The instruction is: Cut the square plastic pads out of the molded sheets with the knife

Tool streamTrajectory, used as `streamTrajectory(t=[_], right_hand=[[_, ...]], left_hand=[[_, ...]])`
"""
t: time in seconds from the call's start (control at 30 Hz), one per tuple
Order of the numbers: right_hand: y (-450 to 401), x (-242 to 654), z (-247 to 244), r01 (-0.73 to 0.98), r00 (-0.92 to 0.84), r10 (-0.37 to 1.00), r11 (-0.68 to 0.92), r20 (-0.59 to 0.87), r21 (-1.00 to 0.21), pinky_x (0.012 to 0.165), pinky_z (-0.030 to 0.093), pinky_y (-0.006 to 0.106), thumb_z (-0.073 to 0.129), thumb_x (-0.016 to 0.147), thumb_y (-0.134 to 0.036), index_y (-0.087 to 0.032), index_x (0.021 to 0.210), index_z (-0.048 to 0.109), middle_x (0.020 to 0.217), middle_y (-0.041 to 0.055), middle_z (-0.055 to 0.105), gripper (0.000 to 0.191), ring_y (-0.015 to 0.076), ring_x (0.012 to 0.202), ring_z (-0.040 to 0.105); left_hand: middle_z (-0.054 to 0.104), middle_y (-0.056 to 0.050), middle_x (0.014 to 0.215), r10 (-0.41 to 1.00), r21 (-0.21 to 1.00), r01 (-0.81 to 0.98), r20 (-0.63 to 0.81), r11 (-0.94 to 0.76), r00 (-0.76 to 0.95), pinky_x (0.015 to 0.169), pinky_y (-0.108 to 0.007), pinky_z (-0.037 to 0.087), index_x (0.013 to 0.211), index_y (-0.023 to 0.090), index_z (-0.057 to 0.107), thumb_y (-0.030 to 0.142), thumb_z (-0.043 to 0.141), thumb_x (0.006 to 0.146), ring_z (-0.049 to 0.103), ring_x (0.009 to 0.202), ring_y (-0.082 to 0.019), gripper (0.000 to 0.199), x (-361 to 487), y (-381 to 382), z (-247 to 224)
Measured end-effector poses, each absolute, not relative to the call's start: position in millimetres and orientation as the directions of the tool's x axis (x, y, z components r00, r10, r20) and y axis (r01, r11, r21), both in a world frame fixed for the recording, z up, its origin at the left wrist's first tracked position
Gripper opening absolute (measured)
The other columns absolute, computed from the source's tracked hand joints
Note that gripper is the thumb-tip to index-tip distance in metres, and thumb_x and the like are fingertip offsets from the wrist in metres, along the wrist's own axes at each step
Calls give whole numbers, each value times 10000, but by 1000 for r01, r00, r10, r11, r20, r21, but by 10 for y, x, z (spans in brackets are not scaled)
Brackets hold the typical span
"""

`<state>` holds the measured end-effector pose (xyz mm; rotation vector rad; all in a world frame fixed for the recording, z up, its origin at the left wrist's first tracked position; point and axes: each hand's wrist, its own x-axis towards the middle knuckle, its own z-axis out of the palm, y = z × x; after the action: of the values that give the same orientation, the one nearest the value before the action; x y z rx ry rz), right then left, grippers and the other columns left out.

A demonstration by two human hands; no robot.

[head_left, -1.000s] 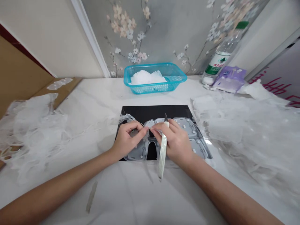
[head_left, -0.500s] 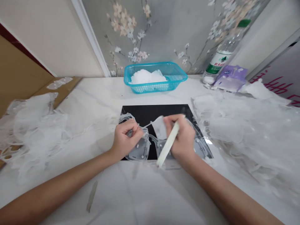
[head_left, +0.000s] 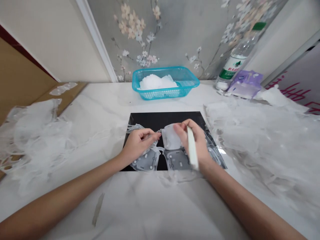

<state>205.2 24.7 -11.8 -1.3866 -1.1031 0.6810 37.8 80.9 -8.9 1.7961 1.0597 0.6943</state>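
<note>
A translucent plastic sheet with rounded pieces [head_left: 178, 159] lies across a black mat [head_left: 162, 118] on the marbled table. My left hand [head_left: 141, 142] is over the sheet's left part, thumb and fingertips pinched at a thin strip near the middle. My right hand [head_left: 193, 140] is closed around a pale green stick [head_left: 192, 148], which points down toward me. Its thumb and fingertips are at the edge of a whitish rounded piece [head_left: 172, 137]. Whether they also grip that piece is hard to see.
A blue basket [head_left: 166, 94] with white pieces stands behind the mat. Heaps of translucent plastic lie left [head_left: 42, 130] and right [head_left: 260, 133]. A bottle [head_left: 231, 66] and purple packet [head_left: 246, 83] stand back right. A grey strip [head_left: 98, 209] lies near the front.
My left hand has shifted right toward the middle, its fingers straighter. The stick in my right hand has swung to point more steeply down, and the whitish piece lies flatter on the mat.
</note>
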Motion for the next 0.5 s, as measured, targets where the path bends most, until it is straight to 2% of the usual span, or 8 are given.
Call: streamTrajectory(t=[0.1,0.17,0.23,0.33,0.5], right_hand=[[242,2035,-133,189,279,939,153,202,-970,619,429,263,655,722,-327,-193,613,396,770,27,657,311,129,673,563],[244,2042,-138,162,285,939,149,191,-975,592,418,259,631,745,-304,-189,592,387,773,38,677,311,118,628,551],[257,2075,-137,106,357,921,124,154,-987,530,397,244,639,730,-288,-191,586,387,748,34,678,306,109,574,529],[303,2176,-139,-7,522,850,92,75,-996,481,392,237,665,676,-247,-205,575,380,677,14,643,306,112,542,525],[391,2386,-170,-109,791,612,111,-18,-988,421,348,224,648,628,-159,-223,559,347,549,-39,514,315,76,450,434]], left_hand=[[362,39,498,877,893,360,72,-268,475,471,-231,248,521,167,490,364,539,821,331,487,-86,362,380,808,-102],[282,49,486,909,903,346,102,-256,405,473,-232,236,472,170,331,299,556,789,285,481,-80,410,374,812,-113],[230,54,485,935,912,337,115,-233,335,465,-231,214,476,175,227,213,562,734,244,474,-73,425,369,814,-116],[203,57,480,956,921,330,118,-206,268,450,-230,184,483,179,189,132,537,668,218,462,-67,396,367,810,-110],[178,63,467,976,934,314,119,-173,182,433,-233,144,472,183,193,106,542,618,190,449,-59,387,357,813,-125]])
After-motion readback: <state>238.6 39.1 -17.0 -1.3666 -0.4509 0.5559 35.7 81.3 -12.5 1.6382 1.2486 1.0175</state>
